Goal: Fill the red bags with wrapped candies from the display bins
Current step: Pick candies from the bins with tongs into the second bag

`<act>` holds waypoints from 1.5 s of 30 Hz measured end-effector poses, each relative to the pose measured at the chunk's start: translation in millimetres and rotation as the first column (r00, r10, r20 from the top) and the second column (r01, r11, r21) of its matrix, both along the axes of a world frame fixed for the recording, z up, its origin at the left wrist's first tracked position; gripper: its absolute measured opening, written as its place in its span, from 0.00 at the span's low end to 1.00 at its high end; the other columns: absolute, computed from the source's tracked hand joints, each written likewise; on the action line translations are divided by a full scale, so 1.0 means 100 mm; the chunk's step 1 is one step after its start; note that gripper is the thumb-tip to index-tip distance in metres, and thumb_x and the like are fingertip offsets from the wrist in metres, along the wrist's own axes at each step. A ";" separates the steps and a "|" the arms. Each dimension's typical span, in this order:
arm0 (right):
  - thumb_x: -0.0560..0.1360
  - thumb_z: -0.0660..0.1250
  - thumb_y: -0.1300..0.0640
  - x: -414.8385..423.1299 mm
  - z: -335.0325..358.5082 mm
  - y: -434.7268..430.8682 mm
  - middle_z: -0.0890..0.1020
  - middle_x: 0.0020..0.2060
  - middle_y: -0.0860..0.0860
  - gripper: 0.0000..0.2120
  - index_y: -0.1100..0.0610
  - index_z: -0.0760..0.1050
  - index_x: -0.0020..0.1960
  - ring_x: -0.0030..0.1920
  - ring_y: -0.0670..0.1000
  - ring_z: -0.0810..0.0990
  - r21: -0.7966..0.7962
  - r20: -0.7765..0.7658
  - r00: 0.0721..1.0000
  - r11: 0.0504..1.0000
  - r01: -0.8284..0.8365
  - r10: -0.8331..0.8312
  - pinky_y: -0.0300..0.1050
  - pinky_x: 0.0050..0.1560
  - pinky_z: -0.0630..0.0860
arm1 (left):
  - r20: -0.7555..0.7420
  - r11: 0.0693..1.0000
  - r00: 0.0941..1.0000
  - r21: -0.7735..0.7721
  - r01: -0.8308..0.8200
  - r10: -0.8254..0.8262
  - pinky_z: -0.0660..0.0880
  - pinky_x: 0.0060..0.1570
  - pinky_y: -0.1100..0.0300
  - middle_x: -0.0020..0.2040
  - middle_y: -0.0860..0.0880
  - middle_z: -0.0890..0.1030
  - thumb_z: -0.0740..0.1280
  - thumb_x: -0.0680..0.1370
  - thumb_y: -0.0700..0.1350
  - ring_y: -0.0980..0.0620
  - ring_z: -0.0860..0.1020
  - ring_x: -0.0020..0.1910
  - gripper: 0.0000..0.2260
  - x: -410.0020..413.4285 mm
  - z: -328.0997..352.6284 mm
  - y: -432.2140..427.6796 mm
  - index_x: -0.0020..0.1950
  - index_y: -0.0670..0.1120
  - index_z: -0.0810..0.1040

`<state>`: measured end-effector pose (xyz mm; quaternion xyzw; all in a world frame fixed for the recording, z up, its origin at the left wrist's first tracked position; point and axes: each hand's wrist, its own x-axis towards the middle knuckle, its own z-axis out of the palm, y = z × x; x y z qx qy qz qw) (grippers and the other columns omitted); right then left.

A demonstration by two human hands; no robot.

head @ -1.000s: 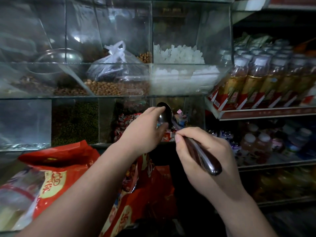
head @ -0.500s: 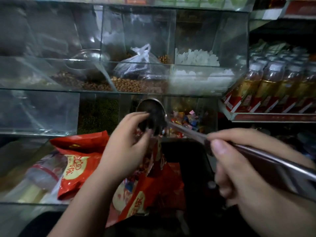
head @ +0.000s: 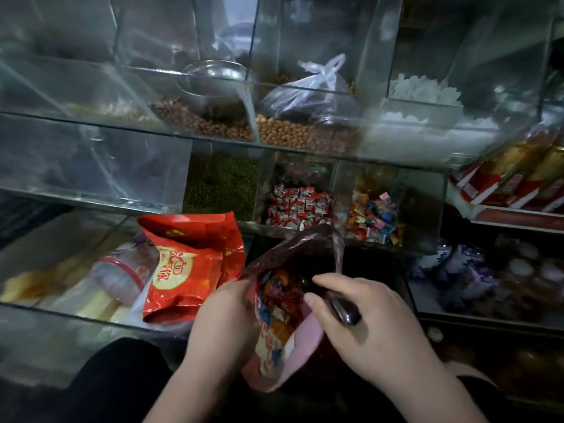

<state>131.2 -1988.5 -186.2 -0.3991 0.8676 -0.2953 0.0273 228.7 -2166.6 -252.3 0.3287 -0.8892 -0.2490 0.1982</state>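
Nothing reads clearly: the standing red bag [head: 189, 270] carries red script on a cream disc, too blurred to make out, and the held red bag [head: 270, 346] likewise.

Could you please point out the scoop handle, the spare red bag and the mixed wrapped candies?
scoop handle [head: 345, 311]: head view, its dark rounded end.
spare red bag [head: 186, 276]: head view, its yellow label.
mixed wrapped candies [head: 375, 218]: head view, middle of the pile.

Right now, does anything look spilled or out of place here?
Nothing spilled. Only oddities: a knotted plastic bag lies on the loose peanuts, and a second red bag sits crumpled at lower left.
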 end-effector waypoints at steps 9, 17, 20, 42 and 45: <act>0.73 0.65 0.37 -0.18 -0.20 -0.23 0.80 0.29 0.52 0.24 0.59 0.78 0.37 0.30 0.48 0.79 -0.045 0.262 0.964 0.999 -0.029 0.040 0.44 0.31 0.71 | -0.084 0.993 0.996 0.121 -0.017 0.027 0.69 0.51 0.64 0.57 0.49 0.82 0.66 0.73 0.36 0.47 0.79 0.55 0.19 -0.12 -0.02 0.04 0.63 0.49 0.77; 0.76 0.69 0.43 -0.20 -0.39 -0.26 0.81 0.25 0.50 0.16 0.53 0.81 0.37 0.27 0.45 0.80 -0.354 0.365 0.898 0.856 0.376 -0.244 0.41 0.32 0.75 | -0.062 0.993 0.998 0.122 0.004 0.004 0.71 0.58 0.63 0.64 0.51 0.79 0.66 0.75 0.38 0.50 0.77 0.61 0.25 -0.10 -0.06 -0.04 0.72 0.50 0.72; 0.75 0.59 0.34 -0.24 -0.24 -0.16 0.78 0.20 0.47 0.26 0.53 0.79 0.33 0.24 0.46 0.79 -0.383 0.235 0.939 0.864 0.325 -0.250 0.41 0.34 0.74 | -0.040 0.992 0.999 0.122 0.015 -0.010 0.72 0.60 0.60 0.66 0.50 0.79 0.66 0.74 0.39 0.49 0.77 0.62 0.27 -0.10 -0.05 -0.09 0.73 0.50 0.71; 0.76 0.59 0.29 -0.13 0.07 0.22 0.80 0.21 0.48 0.20 0.42 0.81 0.43 0.20 0.46 0.78 -0.528 0.275 0.909 0.742 0.414 -0.312 0.42 0.31 0.75 | 0.338 0.988 0.932 0.117 0.098 -0.132 0.58 0.69 0.45 0.67 0.51 0.73 0.52 0.81 0.56 0.47 0.70 0.68 0.20 -0.55 -0.27 0.39 0.71 0.56 0.67; 0.75 0.58 0.28 -0.12 0.11 0.28 0.80 0.21 0.48 0.21 0.41 0.81 0.44 0.20 0.45 0.78 -0.513 0.289 0.908 0.751 0.415 -0.304 0.39 0.26 0.74 | 0.374 0.984 0.912 0.124 0.131 -0.169 0.56 0.69 0.46 0.71 0.51 0.70 0.50 0.80 0.60 0.47 0.67 0.70 0.23 -0.60 -0.27 0.41 0.73 0.55 0.66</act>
